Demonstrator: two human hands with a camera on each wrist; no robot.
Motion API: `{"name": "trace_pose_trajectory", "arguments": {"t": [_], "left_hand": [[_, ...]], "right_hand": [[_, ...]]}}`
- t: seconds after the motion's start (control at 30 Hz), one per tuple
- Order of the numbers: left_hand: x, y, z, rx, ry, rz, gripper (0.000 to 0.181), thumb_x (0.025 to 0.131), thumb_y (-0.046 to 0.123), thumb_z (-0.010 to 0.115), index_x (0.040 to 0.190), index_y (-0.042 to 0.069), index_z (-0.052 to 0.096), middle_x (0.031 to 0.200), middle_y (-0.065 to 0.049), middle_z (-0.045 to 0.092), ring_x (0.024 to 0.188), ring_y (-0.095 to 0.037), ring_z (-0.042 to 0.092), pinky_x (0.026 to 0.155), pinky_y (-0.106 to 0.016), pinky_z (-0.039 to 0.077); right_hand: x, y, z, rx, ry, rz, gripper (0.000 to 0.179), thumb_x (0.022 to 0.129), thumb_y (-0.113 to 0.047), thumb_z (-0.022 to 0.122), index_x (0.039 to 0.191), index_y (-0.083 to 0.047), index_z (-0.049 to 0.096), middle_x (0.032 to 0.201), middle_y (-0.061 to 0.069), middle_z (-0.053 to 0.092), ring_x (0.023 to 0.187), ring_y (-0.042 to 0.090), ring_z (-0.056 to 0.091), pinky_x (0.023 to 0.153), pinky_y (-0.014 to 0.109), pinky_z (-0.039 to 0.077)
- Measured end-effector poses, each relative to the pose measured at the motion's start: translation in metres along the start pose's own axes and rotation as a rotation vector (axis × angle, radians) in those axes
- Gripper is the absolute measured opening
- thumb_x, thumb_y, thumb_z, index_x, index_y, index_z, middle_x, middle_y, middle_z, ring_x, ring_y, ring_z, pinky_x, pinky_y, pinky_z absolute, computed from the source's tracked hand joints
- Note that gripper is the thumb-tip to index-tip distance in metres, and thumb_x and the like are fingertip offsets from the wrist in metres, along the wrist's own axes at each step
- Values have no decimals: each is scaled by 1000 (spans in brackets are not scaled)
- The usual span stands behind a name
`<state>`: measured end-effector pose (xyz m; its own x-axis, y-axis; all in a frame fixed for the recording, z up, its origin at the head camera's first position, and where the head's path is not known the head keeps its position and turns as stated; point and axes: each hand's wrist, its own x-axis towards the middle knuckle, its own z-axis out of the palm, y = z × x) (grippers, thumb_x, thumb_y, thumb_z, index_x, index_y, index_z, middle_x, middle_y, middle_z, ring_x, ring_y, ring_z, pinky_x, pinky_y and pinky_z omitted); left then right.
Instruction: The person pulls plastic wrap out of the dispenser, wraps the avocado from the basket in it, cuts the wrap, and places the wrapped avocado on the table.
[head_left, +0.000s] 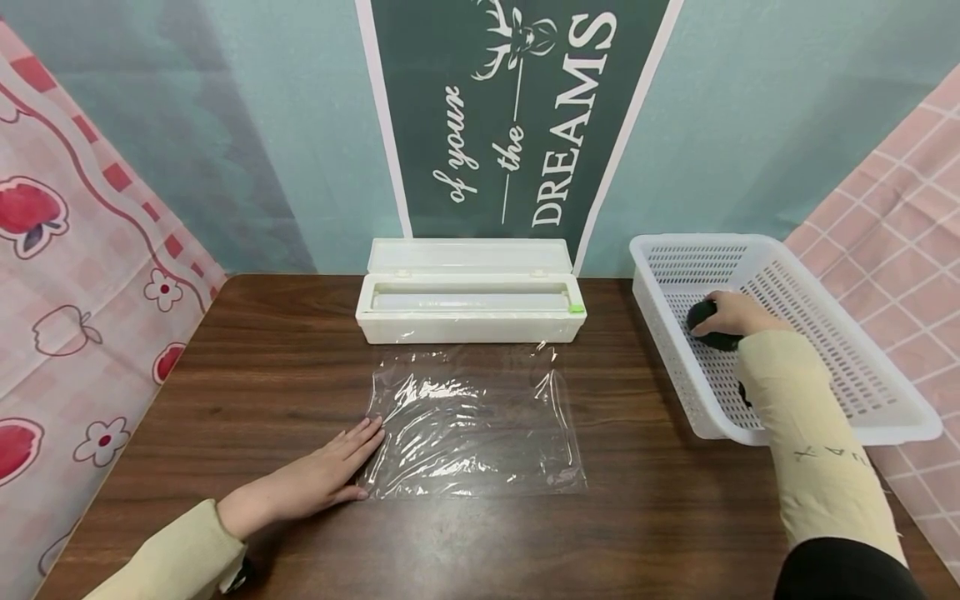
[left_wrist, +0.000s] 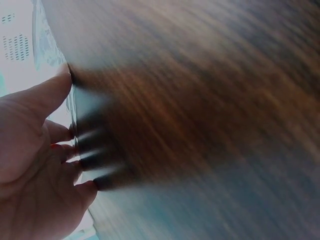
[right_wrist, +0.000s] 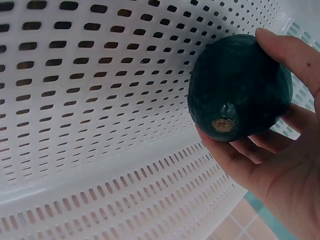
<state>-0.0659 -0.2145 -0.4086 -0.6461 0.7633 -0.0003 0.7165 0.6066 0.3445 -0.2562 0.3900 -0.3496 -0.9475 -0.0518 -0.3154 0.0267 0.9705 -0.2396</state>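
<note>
In the basket on the right, my right hand (head_left: 738, 315) grips a dark green avocado (right_wrist: 237, 85), its brown stem end showing in the right wrist view. Thumb and fingers curl round its sides, close to the basket's perforated surface. A sheet of clear cling film (head_left: 472, 425) lies on the table, running forward to a white cling film dispenser (head_left: 471, 327) with its lid raised. My left hand (head_left: 318, 475) rests with straight fingers on the film's left edge; in the left wrist view its fingertips press down at the tabletop.
The white perforated basket (head_left: 663, 358) stands at the right side of the brown wooden table (head_left: 285, 350). Another small dark thing (head_left: 744, 394) shows in it beside the right sleeve. A green slider (head_left: 576, 308) sits at the dispenser's right end. Printed cloths hang behind and at both sides.
</note>
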Motion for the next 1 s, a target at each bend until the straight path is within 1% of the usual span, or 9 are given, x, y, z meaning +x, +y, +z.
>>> {"name": "trace_pose_trajectory", "arguments": {"t": [0.17, 0.4, 0.5, 0.67, 0.8, 1.0], "left_hand": [[1, 1, -1, -2, 5, 1, 67, 90, 35, 53, 137, -6, 31, 142, -26, 27, 129, -40, 27, 98, -52, 30], [1, 2, -2, -4, 6, -2, 67, 89, 36, 53, 137, -6, 31, 142, -27, 27, 129, -39, 28, 98, -52, 30], [1, 3, -3, -5, 11, -1, 67, 89, 35, 53, 137, -6, 32, 142, -27, 28, 129, -39, 28, 100, -49, 30], [0, 2, -2, 0, 21, 4, 67, 89, 35, 54, 137, -6, 32, 141, -27, 28, 129, -39, 28, 101, -47, 30], [1, 3, -2, 3, 20, 4, 67, 89, 35, 54, 137, -7, 32, 141, -27, 29, 129, -39, 29, 99, -49, 31], [1, 3, -3, 8, 20, 6, 67, 89, 35, 54, 136, -7, 32, 141, -27, 28, 129, -38, 28, 97, -51, 32]], "right_hand": [[-1, 4, -4, 13, 20, -12, 70, 73, -21, 70, 119, 20, 36, 108, 39, 46, 92, 46, 48, 79, 58, 43], [-2, 3, -13, -5, 63, -41, 72, 72, -19, 70, 120, 20, 35, 108, 42, 44, 95, 50, 45, 82, 61, 40], [-2, 2, -18, 7, 83, -57, 69, 73, -17, 70, 119, 20, 35, 105, 41, 44, 92, 49, 46, 79, 60, 40], [-3, 1, -22, -16, 139, -91, 63, 74, -15, 69, 116, 18, 38, 101, 39, 45, 87, 46, 46, 73, 58, 41], [-2, 0, -25, -22, 175, -109, 63, 74, -15, 68, 118, 18, 36, 102, 39, 42, 88, 47, 42, 73, 59, 40], [-2, -3, -30, -24, 202, -124, 66, 76, -13, 65, 123, 18, 32, 106, 41, 37, 91, 49, 39, 73, 61, 39]]}}
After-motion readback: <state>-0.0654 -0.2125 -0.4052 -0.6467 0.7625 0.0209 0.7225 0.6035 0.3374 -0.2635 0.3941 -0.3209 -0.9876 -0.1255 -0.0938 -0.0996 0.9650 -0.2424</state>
